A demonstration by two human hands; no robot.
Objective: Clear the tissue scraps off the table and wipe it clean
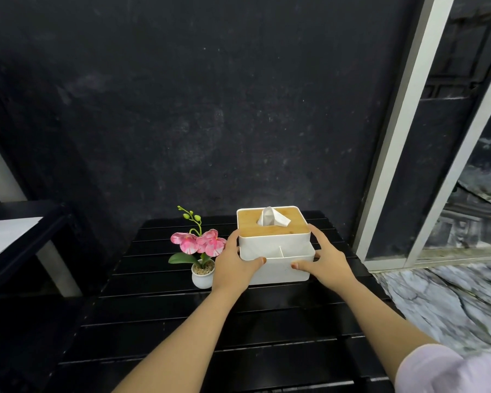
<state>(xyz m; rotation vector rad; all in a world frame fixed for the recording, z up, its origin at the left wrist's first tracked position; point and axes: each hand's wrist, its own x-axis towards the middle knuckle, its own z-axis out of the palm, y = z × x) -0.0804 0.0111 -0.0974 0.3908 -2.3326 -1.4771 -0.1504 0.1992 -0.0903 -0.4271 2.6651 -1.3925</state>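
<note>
A white tissue box (278, 245) with a wooden lid stands at the far middle of the black slatted table (210, 313). A white tissue (272, 217) sticks up from its slot. My left hand (233, 265) grips the box's left side with the thumb on its front. My right hand (325, 260) grips the right side, thumb also on the front. The box has an open tray with a divider at its front. No tissue scraps show on the table.
A small white pot with pink orchid flowers (200, 251) stands just left of the box, close to my left hand. A dark wall rises behind the table. A black frame (26, 222) is at left, marble floor (451, 302) at right.
</note>
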